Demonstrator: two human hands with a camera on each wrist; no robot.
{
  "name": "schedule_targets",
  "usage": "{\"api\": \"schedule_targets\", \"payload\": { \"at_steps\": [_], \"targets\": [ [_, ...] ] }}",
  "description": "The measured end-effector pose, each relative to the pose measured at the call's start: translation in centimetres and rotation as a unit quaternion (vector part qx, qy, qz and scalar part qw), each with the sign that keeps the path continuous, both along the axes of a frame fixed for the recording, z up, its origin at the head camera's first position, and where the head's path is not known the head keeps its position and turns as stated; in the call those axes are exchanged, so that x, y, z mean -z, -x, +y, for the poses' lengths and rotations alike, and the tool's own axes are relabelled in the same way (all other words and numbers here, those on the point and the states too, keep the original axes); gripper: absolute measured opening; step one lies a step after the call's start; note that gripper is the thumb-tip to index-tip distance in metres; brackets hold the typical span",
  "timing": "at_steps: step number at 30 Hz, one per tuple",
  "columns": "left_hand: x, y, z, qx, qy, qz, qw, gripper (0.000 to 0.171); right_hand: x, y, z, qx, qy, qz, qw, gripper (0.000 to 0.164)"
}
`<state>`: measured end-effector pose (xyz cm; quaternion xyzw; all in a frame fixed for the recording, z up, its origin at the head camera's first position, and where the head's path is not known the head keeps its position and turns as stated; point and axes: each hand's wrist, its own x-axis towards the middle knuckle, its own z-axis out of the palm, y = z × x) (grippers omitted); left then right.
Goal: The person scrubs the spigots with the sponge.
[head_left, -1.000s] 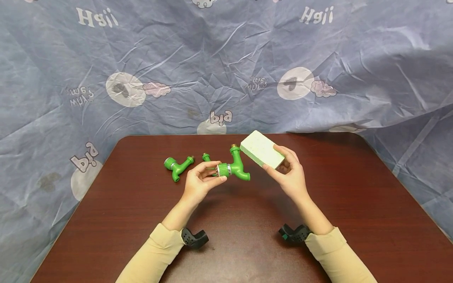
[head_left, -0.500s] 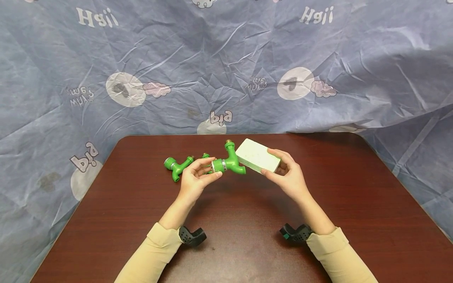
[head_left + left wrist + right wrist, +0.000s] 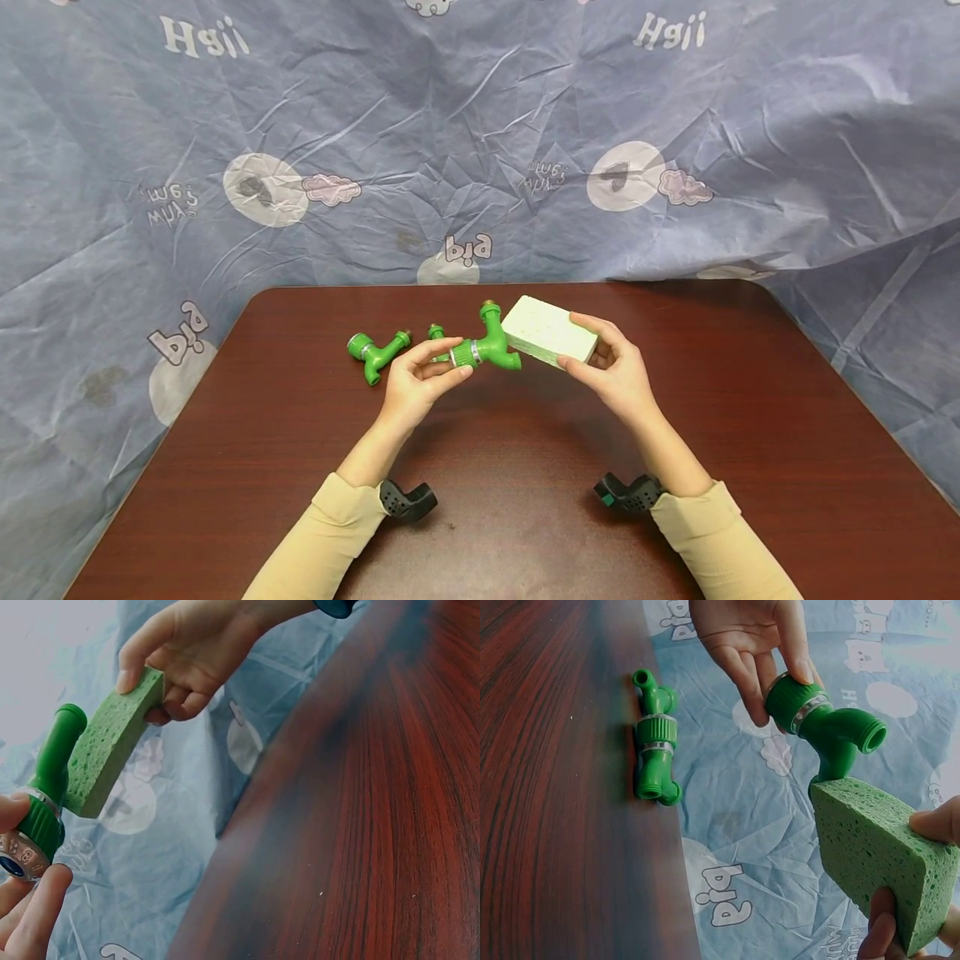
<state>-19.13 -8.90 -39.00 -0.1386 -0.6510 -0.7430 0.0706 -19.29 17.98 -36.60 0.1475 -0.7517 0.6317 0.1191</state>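
My left hand [image 3: 411, 389] grips a green plastic tap [image 3: 495, 344] by its ribbed knob, with the threaded inlet upward and the spout to the right. A pale green block sponge [image 3: 546, 330] is pinched at its right end between the thumb and fingers of my right hand [image 3: 621, 372]. Both are held up above the table. In the right wrist view the sponge's corner [image 3: 885, 847] meets the tap's body [image 3: 832, 742]. The left wrist view shows the sponge's porous face [image 3: 112, 739] close against the tap [image 3: 56, 761].
Another green tap [image 3: 380, 356] lies on the dark red wooden table [image 3: 495, 467] at the left. A third tap [image 3: 437, 332] lies partly hidden behind my left hand. A blue printed cloth [image 3: 465, 150] hangs behind the table's far edge.
The sponge has come left and down against the tap and now lies flatter. The tap has shifted slightly left and up. During the last half second both have barely moved.
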Motion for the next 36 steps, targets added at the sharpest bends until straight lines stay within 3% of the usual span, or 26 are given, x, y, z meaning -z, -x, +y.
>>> {"api": "schedule_targets", "payload": {
  "at_steps": [5, 10, 15, 22, 29, 36],
  "targets": [
    [0.08, -0.05, 0.13, 0.009, -0.007, 0.009, 0.9999, 0.042, -0.07, -0.01, -0.06, -0.002, 0.005, -0.004, 1.000, 0.056],
    [0.03, -0.11, 0.28, -0.009, -0.016, 0.014, 0.9997, 0.043, -0.11, -0.04, -0.07, -0.006, 0.002, -0.009, 1.000, 0.056],
    [-0.06, -0.08, 0.30, -0.026, -0.025, -0.005, 0.9994, 0.046, -0.15, -0.02, -0.06, -0.009, 0.002, -0.007, 1.000, 0.056],
    [-0.07, -0.04, 0.28, -0.017, -0.023, -0.033, 0.9991, 0.042, -0.32, -0.06, -0.10, -0.011, 0.005, -0.003, 1.000, 0.057],
    [0.13, -0.07, 0.24, -0.013, 0.010, -0.034, 0.9993, 0.043, -0.25, -0.06, -0.09, -0.009, 0.004, -0.007, 1.000, 0.057],
    [0.25, -0.15, 0.32, -0.015, 0.083, -0.019, 0.9962, 0.045, -0.13, -0.14, -0.16, -0.010, 0.007, -0.007, 1.000, 0.056]
  ]
}}
